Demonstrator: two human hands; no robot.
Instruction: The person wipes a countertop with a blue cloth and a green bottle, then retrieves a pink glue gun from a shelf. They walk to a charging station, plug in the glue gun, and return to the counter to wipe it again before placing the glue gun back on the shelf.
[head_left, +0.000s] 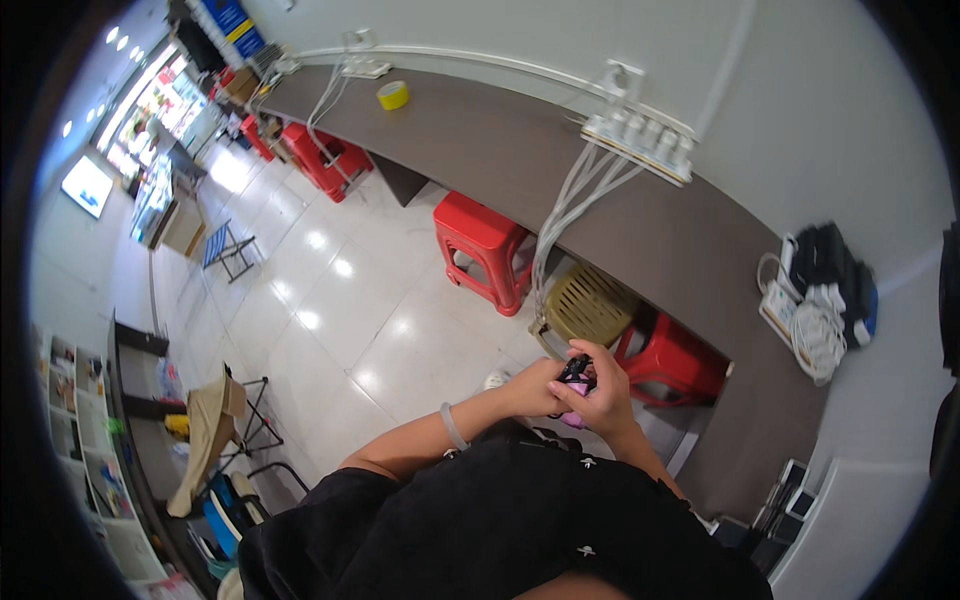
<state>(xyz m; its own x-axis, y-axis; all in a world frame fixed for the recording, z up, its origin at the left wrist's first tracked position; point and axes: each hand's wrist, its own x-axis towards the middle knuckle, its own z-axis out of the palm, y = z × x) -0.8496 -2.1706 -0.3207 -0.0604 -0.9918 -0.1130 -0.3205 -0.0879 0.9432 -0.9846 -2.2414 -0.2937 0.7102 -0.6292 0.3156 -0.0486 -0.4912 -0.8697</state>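
Close in front of my black shirt (480, 517), both hands meet around a small bundle. It has a black, cord-like part (576, 369) on top and a pink-purple part (574, 418) below; I cannot tell exactly what it is. My right hand (606, 390) wraps it from the right, thumb across its front. From the other side my left hand (541, 386) grips it, its fingertips partly hidden behind the bundle. A pale bangle (452, 426) circles my left wrist.
Along the wall runs a brown desk (480, 142) with a power strip (637, 146), cables (555, 217) and yellow tape (392, 95). Under it stand a red stool (484, 232) and an olive slatted plastic seat (589, 304). A folding stool (225, 247) stands on the tiled floor (360, 300).
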